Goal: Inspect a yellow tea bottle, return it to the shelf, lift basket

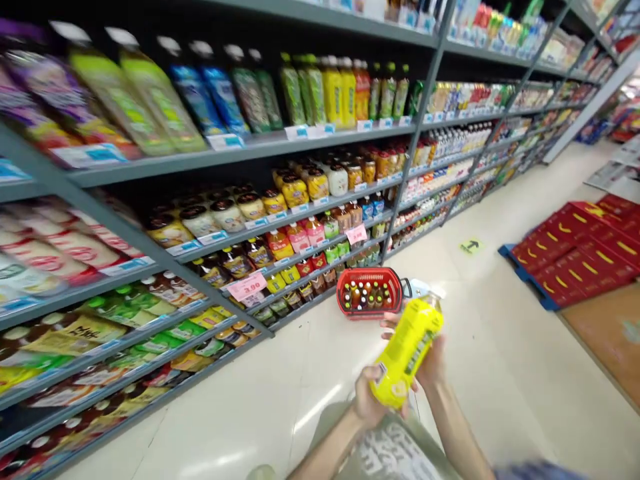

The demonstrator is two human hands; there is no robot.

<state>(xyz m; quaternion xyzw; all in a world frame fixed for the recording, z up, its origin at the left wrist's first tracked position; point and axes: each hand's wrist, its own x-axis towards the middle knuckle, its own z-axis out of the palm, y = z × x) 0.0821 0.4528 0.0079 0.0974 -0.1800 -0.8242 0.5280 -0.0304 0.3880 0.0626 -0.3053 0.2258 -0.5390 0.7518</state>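
A yellow drink bottle [411, 350] is held tilted in front of my body, its capped end pointing up and to the right. My left hand [370, 395] grips it near its base. Behind its upper part, my right hand [434, 360] is wrapped round it, with some fingertips showing on the far left side. Beyond the bottle, a red shopping basket [345, 308] stands on the floor against the shelves, with several dark bottles inside. Similar yellow bottles [333, 93] stand in a row on the upper shelf.
Long grey shelves [320, 137] with bottles, jars and packets run along the left into the distance. Red boxes [575, 247] are stacked on a blue pallet [530, 277] at right, near a brown board [607, 330]. A green arrow sticker [471, 247] marks the pale floor [480, 373].
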